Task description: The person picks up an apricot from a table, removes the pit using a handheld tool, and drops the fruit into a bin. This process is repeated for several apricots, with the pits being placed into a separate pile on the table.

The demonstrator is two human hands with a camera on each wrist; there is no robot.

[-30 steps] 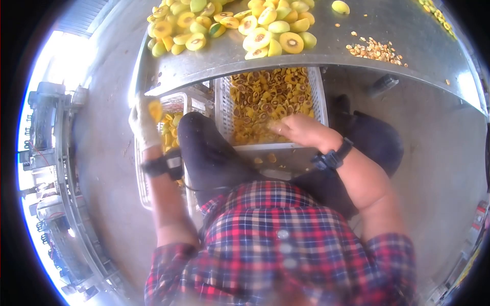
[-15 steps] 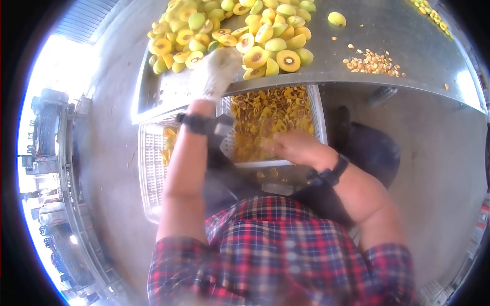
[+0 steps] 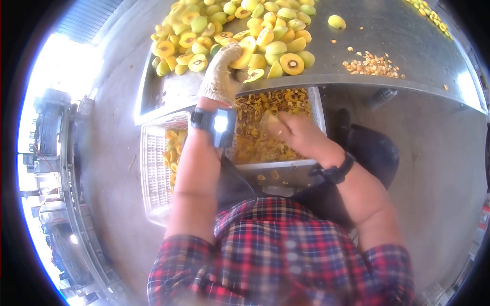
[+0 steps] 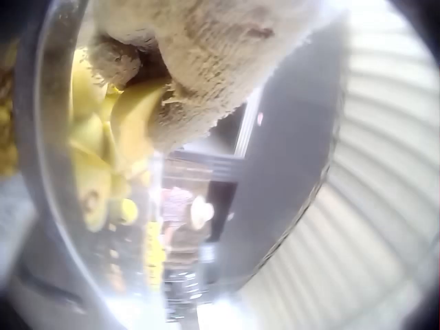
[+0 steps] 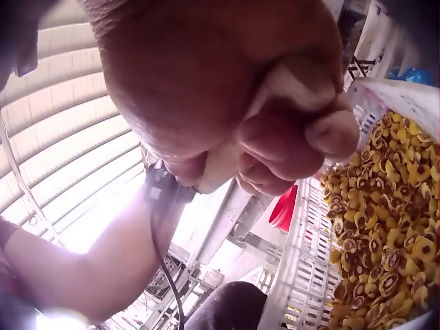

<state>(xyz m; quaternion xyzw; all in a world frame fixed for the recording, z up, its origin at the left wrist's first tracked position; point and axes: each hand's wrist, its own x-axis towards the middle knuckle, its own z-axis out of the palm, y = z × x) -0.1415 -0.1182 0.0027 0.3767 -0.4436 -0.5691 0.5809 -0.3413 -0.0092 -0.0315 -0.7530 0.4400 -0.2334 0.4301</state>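
My left hand (image 3: 227,69), in a knitted glove, reaches onto the metal table (image 3: 408,46) and grips a yellow fruit half (image 3: 240,57) at the near edge of the fruit pile (image 3: 255,30). The left wrist view shows the glove (image 4: 206,62) curled round that yellow fruit half (image 4: 134,117). My bare right hand (image 3: 291,131) hovers over the white crate (image 3: 275,164) of brown-centred cores below the table. Its fingers (image 5: 275,144) are curled round a pale handle-like tool (image 5: 295,79), most of which the fist hides.
A second white crate (image 3: 153,173) with yellow fruit pieces stands to the left under the table. A heap of loose seeds (image 3: 372,64) and one lone fruit (image 3: 337,21) lie on the table to the right. My dark-trousered legs sit behind the crates.
My left hand rose from the left crate to the table and took hold of a fruit half at the pile's edge. The right hand lifted slightly over the core crate.
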